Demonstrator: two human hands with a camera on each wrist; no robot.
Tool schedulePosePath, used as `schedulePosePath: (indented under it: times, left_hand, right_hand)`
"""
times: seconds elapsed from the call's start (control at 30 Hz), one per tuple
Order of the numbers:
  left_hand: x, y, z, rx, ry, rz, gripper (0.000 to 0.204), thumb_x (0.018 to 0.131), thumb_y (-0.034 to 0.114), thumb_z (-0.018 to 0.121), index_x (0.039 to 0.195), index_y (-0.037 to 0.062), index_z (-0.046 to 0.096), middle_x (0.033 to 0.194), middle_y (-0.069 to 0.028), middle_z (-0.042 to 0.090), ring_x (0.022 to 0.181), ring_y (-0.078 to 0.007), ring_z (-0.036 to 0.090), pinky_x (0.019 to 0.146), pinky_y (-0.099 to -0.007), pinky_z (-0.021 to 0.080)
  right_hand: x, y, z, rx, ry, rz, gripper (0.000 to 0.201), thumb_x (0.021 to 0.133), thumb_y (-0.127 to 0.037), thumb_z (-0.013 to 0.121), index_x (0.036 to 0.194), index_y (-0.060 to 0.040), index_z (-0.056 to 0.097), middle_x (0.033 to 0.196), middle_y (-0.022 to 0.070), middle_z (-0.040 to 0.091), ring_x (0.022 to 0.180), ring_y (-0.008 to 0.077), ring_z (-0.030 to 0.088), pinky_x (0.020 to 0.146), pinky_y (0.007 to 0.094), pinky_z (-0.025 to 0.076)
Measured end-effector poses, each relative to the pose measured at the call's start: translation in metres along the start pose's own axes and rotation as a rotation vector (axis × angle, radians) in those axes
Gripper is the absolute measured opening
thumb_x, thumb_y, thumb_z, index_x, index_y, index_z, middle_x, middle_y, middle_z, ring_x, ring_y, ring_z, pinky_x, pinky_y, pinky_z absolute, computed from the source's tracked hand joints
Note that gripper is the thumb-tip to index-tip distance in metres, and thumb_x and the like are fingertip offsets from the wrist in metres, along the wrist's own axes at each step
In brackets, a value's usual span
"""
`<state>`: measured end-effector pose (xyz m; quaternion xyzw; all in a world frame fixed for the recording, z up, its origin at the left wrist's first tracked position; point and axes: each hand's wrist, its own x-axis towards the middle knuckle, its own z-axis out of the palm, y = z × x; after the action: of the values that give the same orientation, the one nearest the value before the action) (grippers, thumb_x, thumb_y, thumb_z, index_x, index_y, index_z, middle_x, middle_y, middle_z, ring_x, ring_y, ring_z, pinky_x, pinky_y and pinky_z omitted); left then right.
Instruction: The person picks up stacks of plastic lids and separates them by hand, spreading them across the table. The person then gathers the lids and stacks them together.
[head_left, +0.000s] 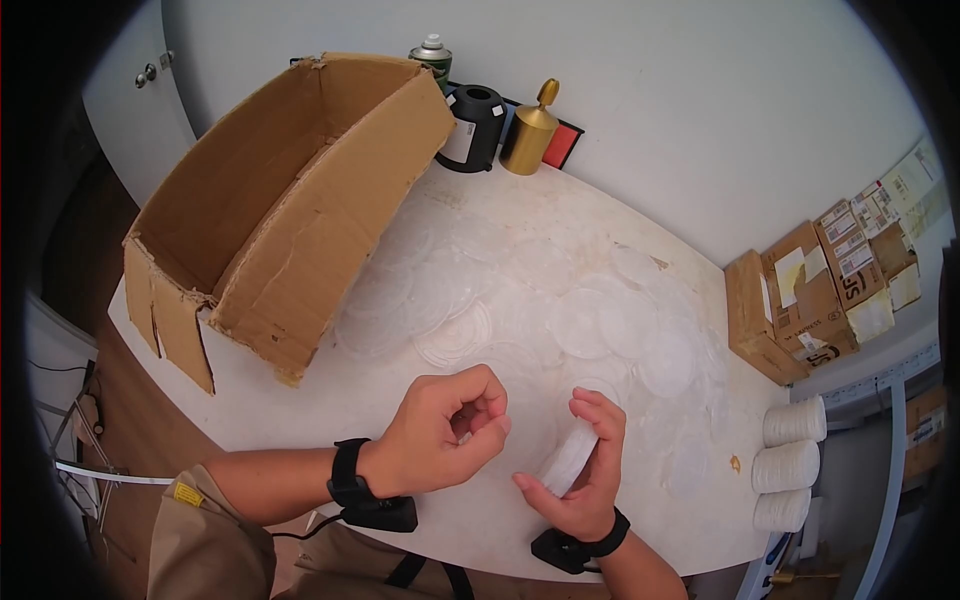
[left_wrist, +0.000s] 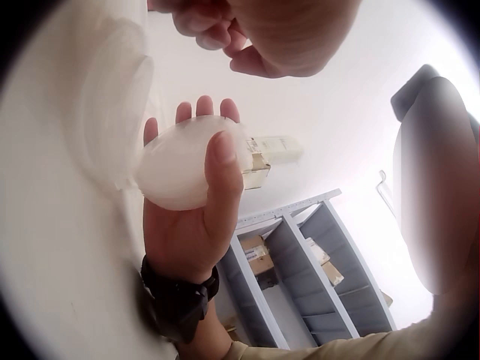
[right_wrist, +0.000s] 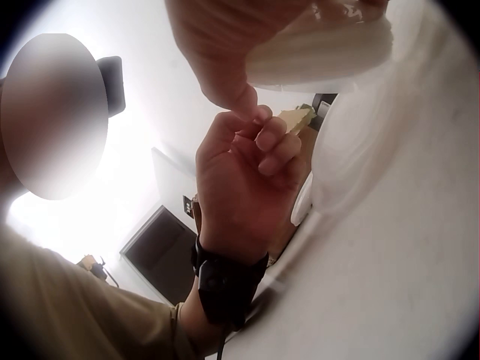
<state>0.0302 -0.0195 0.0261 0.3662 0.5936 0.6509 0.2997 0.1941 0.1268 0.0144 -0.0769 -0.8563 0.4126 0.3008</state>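
My right hand [head_left: 592, 478] holds a short stack of round, thin, whitish translucent discs [head_left: 570, 458] on edge over the table, thumb on the near face and fingers behind. In the left wrist view the stack [left_wrist: 178, 163] shows its broad face under the thumb. My left hand [head_left: 445, 425] is just left of it, fingers curled in toward the thumb, with no object showing between them. Seen from the right wrist, the left hand [right_wrist: 244, 176] lies close below the stack [right_wrist: 322, 60]. Many loose discs [head_left: 600, 325] lie spread and overlapping on the table beyond both hands.
A tall open cardboard box [head_left: 330, 220] stands at the table's left. Behind it are a spray can [head_left: 432, 60], a black canister [head_left: 475, 130] and a gold container [head_left: 530, 138]. Several disc stacks [head_left: 786, 468] sit by the right edge, below taped cartons [head_left: 810, 290].
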Motion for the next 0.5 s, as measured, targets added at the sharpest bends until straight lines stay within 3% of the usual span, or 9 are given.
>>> schedulePosePath:
  times: [0.1,0.17,0.27,0.5]
  left_hand:
    - [-0.003,0.001,0.0,0.029,-0.069,0.053,0.009,0.089,0.006,0.066,0.088,0.0029,0.058,0.065,0.0035,0.053,0.056,-0.0029,0.043,0.05,-0.0218,0.035]
    - [-0.004,0.002,-0.001,-0.007,-0.202,0.047,0.007,0.094,0.004,0.066,0.091,0.0038,0.06,0.077,0.0035,0.061,0.062,-0.0002,0.046,0.054,-0.0192,0.035]
    - [-0.006,-0.005,0.005,-0.153,-0.281,0.014,0.014,0.097,0.013,0.067,0.092,0.0023,0.06,0.066,0.0019,0.058,0.056,-0.0033,0.044,0.05,-0.0226,0.035]
    - [-0.008,-0.011,0.008,-0.219,-0.364,-0.019,0.015,0.1,0.016,0.064,0.094,0.0026,0.061,0.069,0.0,0.059,0.058,-0.0047,0.046,0.053,-0.0238,0.037]
  right_hand:
    - [-0.002,0.002,0.0,0.008,0.003,0.005,0.084,0.066,-0.015,0.091,0.137,-0.0033,0.049,0.138,0.0209,0.046,0.127,0.0325,0.049,0.107,0.0424,0.041]
    - [-0.002,0.001,0.0,0.017,-0.012,0.006,0.085,0.065,-0.015,0.091,0.138,-0.0037,0.048,0.138,0.0206,0.046,0.127,0.0322,0.049,0.107,0.0424,0.041]
    - [-0.001,0.0,0.001,0.057,-0.071,-0.011,0.087,0.065,-0.015,0.092,0.139,-0.0042,0.048,0.139,0.0201,0.045,0.128,0.0319,0.048,0.107,0.0424,0.041]
    - [0.0,0.0,0.003,0.108,-0.146,-0.042,0.09,0.064,-0.016,0.094,0.14,-0.0049,0.048,0.138,0.0192,0.047,0.128,0.0332,0.048,0.106,0.0436,0.042]
